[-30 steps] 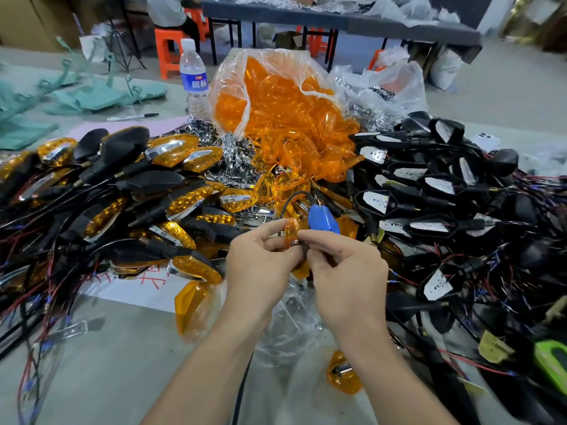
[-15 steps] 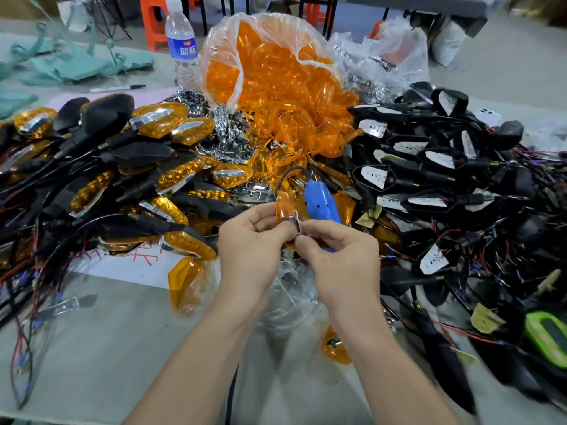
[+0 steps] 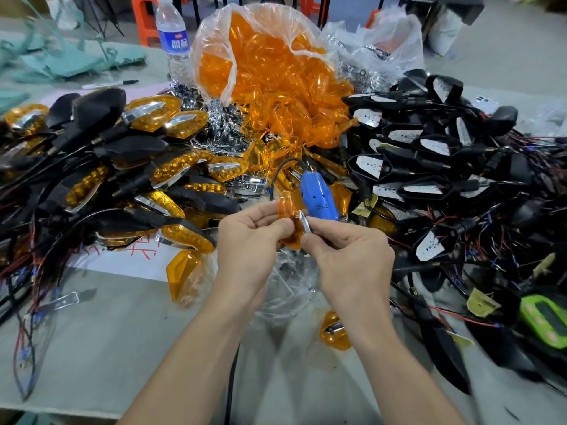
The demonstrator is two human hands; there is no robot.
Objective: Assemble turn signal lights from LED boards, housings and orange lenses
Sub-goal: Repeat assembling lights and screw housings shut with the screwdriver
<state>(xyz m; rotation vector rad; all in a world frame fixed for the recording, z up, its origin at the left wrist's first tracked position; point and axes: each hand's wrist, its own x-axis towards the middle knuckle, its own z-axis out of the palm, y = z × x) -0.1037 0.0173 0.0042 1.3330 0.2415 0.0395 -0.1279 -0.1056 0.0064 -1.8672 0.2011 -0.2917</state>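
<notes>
Lying well out to the left of the left hand, a heap of finished turn signals, black bodies with orange faces and chrome trim, covers that end of the table. Beyond the heap, far from the hand, a marker pen and a water bottle can be seen. Just below and left of the left hand a loose orange lens rests on the table by a white sheet.

The left hand has its fingers curled and pinches an orange lens between thumb and fingertips, holding it up above a crumpled clear bag. The right hand is close beside it, fingers curled, pinching a small chrome piece between thumb and forefinger; the piece's tip meets the held lens. Just beyond the right hand's fingers a blue tool stands, a black cord looping from its top; whether the hand touches it cannot be told. Farther beyond both hands an open plastic bag of orange lenses spills toward them.

Under the right wrist another orange lens lies on the table. To the right of the right hand black housings with white LED boards and thin wires are piled, and a green object sits at the far right.
</notes>
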